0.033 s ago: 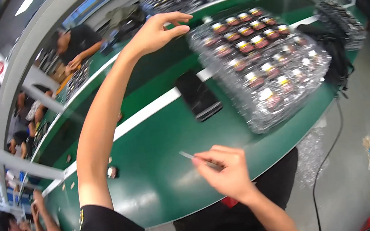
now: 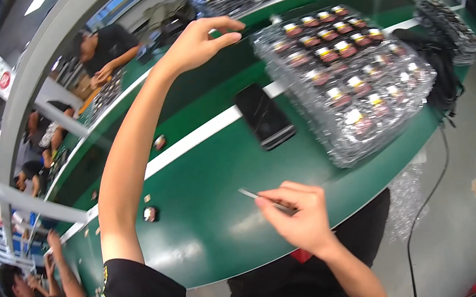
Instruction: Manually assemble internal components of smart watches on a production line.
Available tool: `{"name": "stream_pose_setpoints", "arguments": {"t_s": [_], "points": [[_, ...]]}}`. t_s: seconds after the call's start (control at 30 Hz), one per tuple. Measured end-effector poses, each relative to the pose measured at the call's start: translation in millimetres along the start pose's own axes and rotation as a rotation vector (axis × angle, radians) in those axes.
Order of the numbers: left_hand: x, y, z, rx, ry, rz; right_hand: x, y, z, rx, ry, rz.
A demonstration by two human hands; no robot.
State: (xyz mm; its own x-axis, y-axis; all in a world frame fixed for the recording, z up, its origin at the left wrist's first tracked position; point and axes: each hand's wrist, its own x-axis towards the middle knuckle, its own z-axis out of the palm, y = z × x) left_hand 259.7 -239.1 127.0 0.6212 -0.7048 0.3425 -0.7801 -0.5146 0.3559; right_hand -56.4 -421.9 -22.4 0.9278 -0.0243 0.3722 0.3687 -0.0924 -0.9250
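My left hand (image 2: 204, 43) is stretched far out over the bench, beside the upper left corner of a stack of clear plastic trays (image 2: 364, 148). Its thumb and fingers are apart, and nothing shows between them. Several small dark round parts (image 2: 346, 48) with white and yellow tops sit in the top tray's pockets. Closer in, my right hand (image 2: 301, 215) pinches a thin metal tool that looks like tweezers (image 2: 249, 193), its tip pointing up and left above the green bench. A single small dark and white part (image 2: 150, 214) lies near my left forearm.
A black phone (image 2: 263, 115) lies left of the tray stack. A white strip (image 2: 199, 131) runs along the green bench (image 2: 212, 230). A black bag (image 2: 435, 68) hangs at the right edge, a cable (image 2: 430, 195) below it. Co-workers (image 2: 110, 48) sit across and at left.
The whole view has shifted slightly, so the trays, phone and bench appear farther right. Both hands keep nearly the same pose, and the right still holds the tweezers.
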Motion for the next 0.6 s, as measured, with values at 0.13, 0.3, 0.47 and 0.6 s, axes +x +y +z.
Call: {"name": "stream_pose_setpoints", "arguments": {"t_s": [0.13, 0.3, 0.47, 0.6], "points": [[-135, -34, -35, 0.303, -0.227, -0.179, 1, 5, 6, 0.027, -0.035, -0.003], [-247, -35, -31, 0.232, -0.250, -0.648, 1, 1, 8, -0.049, -0.058, -0.001], [-287, -50, -7, 0.194, -0.009, -0.494, -1, 1, 10, -0.078, -0.069, 0.022], [-305, -60, -13, 0.330, 0.070, -0.505, -2, 3, 12, -0.101, -0.067, 0.042]]}}
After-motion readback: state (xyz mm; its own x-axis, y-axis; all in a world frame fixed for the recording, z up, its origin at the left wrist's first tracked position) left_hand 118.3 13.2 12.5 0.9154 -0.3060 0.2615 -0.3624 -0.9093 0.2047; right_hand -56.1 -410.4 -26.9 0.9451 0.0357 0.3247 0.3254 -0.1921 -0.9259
